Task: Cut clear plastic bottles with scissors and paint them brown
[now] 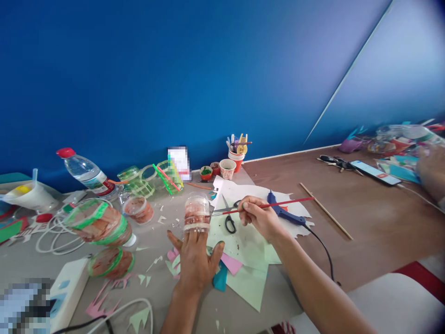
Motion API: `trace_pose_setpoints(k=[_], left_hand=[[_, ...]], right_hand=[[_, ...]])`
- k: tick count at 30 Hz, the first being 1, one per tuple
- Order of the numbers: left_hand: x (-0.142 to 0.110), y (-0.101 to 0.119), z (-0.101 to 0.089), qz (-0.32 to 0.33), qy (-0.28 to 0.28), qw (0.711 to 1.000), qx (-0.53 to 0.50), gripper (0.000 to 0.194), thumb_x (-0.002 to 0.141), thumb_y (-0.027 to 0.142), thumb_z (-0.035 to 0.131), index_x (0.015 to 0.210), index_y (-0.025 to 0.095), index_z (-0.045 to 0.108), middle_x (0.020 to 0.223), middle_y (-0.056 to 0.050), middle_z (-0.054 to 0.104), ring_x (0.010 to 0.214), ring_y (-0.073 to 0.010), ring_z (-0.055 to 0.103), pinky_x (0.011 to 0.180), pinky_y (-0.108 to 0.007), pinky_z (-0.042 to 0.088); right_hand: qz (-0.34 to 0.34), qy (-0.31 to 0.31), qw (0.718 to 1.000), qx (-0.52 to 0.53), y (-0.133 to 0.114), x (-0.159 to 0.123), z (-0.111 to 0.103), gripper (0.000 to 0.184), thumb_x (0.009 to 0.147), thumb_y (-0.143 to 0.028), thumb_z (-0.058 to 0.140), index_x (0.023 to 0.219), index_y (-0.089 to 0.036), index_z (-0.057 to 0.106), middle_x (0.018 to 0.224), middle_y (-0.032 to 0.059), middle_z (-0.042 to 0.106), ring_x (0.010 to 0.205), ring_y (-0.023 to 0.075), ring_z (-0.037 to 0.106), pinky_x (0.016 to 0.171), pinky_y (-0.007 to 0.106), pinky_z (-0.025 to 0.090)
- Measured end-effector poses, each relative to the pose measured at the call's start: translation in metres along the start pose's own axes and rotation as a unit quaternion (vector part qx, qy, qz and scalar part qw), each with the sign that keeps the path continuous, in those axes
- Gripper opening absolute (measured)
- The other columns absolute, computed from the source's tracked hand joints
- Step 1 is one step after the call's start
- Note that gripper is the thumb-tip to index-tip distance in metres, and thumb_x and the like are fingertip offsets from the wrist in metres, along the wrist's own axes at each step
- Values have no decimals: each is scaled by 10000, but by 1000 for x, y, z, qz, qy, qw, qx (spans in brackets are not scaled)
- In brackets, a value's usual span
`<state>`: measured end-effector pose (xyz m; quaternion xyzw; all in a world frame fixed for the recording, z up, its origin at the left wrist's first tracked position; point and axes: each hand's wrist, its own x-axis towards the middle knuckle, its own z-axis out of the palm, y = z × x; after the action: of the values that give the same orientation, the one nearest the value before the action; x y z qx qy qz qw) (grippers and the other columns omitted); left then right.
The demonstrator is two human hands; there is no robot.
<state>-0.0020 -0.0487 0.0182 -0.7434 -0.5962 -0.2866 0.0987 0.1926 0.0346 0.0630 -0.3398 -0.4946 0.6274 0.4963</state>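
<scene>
The middle fingers of my left hand are inside a clear plastic bottle piece banded with reddish-brown paint. Its thumb and little finger spread outside the rim. My right hand pinches a thin red paintbrush, whose tip is at the right side of the painted piece. Black-handled scissors lie just left of my right hand, on white and pale green paper. Beyond that hand rests a blue glue gun with a black cord.
At left are painted bottle parts, a water bottle and a power strip. Paint cups and a cup of tools stand by the wall. A wooden stick and phone lie right, near another person's hand.
</scene>
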Motion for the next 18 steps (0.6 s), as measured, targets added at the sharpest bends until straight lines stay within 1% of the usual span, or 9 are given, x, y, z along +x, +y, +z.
trace_pose_setpoints(k=[3, 5, 7, 11, 15, 18], left_hand=[[-3, -6, 2, -36, 36, 997, -55, 428, 875, 412, 458, 1198, 147, 551, 1176, -190, 601, 1176, -365, 503, 1084, -672, 9], [-3, -7, 2, -55, 50, 993, -90, 425, 881, 406, 435, 1206, 152, 538, 1212, -191, 580, 1204, -358, 486, 1094, -655, -9], [-3, -5, 1, -59, 47, 991, -114, 427, 880, 420, 426, 1189, 152, 550, 1212, -189, 579, 1208, -357, 484, 1099, -647, -19], [-3, -1, 0, -49, 37, 989, -136, 453, 894, 453, 386, 1205, 160, 539, 1164, -172, 594, 1192, -341, 491, 1103, -641, -31], [-6, -4, 1, -61, 54, 983, -165, 502, 925, 479, 310, 1299, 176, 453, 1271, -178, 533, 1263, -340, 432, 1109, -639, -37], [-7, -5, 1, -70, 68, 976, -197, 511, 932, 487, 299, 1321, 185, 437, 1320, -174, 510, 1285, -352, 414, 1115, -633, -45]], right_hand=[[-2, -8, 1000, 13, -4, 0, -2, 219, 742, -353, 650, 659, -152, 630, 435, -6, 573, 387, 109, 504, 426, 238, 303], [-16, -15, 999, 32, -3, -2, -1, 245, 744, -387, 662, 674, -154, 636, 447, -5, 575, 392, 110, 511, 427, 239, 309], [-29, -23, 998, 49, 0, -3, 2, 273, 740, -423, 673, 690, -158, 638, 468, -1, 589, 401, 116, 523, 429, 244, 320], [-23, -49, 997, 49, 7, -4, 8, 283, 751, -435, 673, 709, -158, 632, 488, 10, 622, 416, 122, 541, 433, 242, 332], [-16, -45, 998, 39, 7, -2, 6, 247, 772, -387, 660, 706, -151, 630, 478, 6, 613, 415, 111, 533, 429, 231, 331], [-16, -35, 997, 59, 6, -2, 5, 257, 752, -399, 679, 698, -152, 631, 468, 0, 596, 409, 113, 527, 424, 231, 331]])
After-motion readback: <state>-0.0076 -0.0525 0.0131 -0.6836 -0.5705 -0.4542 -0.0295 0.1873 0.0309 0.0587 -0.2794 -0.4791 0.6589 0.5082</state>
